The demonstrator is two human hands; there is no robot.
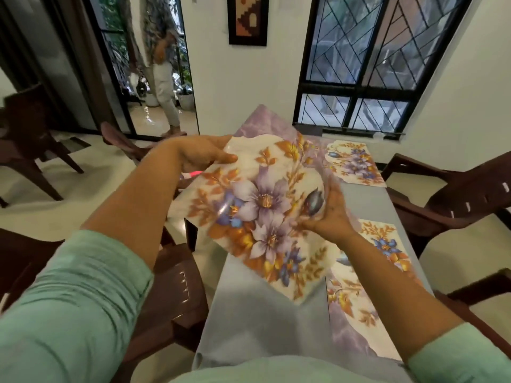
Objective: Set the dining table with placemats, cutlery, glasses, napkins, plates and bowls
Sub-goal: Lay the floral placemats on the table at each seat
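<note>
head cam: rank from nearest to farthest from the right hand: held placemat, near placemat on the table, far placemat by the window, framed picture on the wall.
1. Held placemat: the right hand grips its right edge.
2. Near placemat: flat on the table, just right of and below the hand.
3. Far placemat: at the table's far right end, near the window.
4. Framed picture: on the back wall, well beyond the table.

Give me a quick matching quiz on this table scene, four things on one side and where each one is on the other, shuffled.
Things:
1. held placemat
2. far placemat
3. near placemat
4. framed picture

Places:
A. on the wall beside the window
B. flat on the table's far right
C. in both hands, above the table
D. flat on the table under the right forearm

Pairs: 1-C, 2-B, 3-D, 4-A
</note>
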